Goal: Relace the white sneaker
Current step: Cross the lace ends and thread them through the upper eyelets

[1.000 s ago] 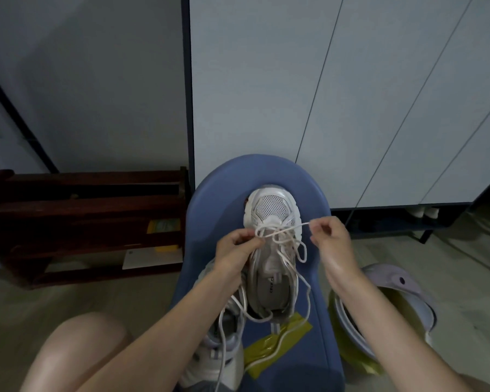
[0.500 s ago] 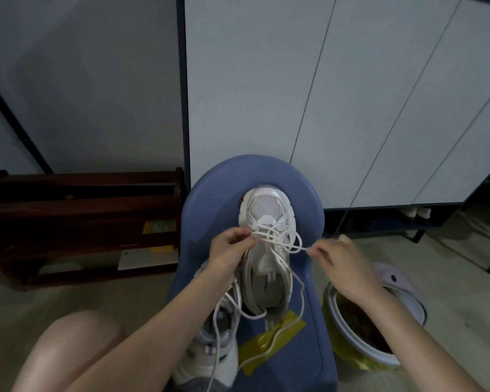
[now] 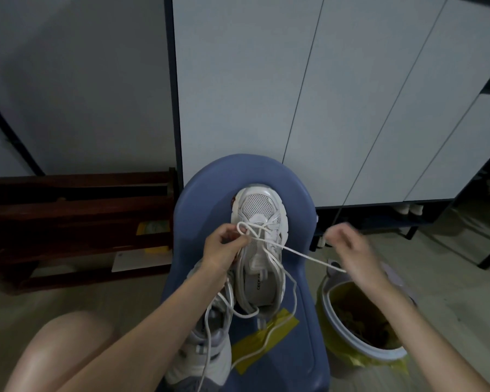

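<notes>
A white sneaker (image 3: 259, 213) lies toe-away on a blue chair seat (image 3: 207, 199). Its white lace (image 3: 300, 254) crosses the lowest eyelets and trails loose toward me. My left hand (image 3: 224, 247) pinches a small loop of the lace at the shoe's left side. My right hand (image 3: 348, 247), blurred, is off the chair's right edge with its fingers curled; a taut strand runs from the eyelets to it, so it grips the lace.
A second sneaker (image 3: 207, 343) lies under my left forearm on the seat. Yellow tape (image 3: 266, 335) sticks to the seat. A bin with a yellow liner (image 3: 359, 329) stands right of the chair. A dark wooden rack (image 3: 77, 222) is at left, white cabinet doors (image 3: 294, 94) behind.
My right hand has pulled rightward away from the shoe, drawing one lace strand out taut. My left hand stays pinching the lace at the shoe's left side.
</notes>
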